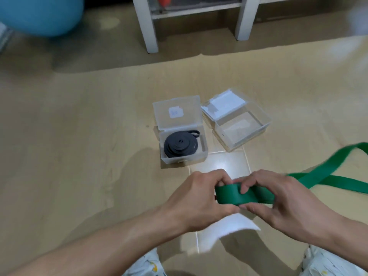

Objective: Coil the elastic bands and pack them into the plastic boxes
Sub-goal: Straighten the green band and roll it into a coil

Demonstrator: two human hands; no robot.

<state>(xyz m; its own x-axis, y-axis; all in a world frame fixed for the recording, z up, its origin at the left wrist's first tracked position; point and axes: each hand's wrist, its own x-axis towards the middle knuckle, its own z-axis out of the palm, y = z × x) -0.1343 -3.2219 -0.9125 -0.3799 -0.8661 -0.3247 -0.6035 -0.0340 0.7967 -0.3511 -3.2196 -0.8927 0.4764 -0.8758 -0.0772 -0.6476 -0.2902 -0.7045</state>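
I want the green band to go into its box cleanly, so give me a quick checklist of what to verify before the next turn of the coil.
1. Both hands hold the coil: left hand and right hand pinch the started roll of the wide green elastic band. Ok.
2. Band fully coiled: a long loose tail trails off to the right across the floor. Not ok.
3. Tail free of twists: its strands cross once; blurred. Cannot tell.
4. Receiving box ready: the clear plastic box on the right lies open and holds no band. Ok.
5. Other box done: the frosted plastic box on the left holds the coiled black elastic band, lid open. Ok.
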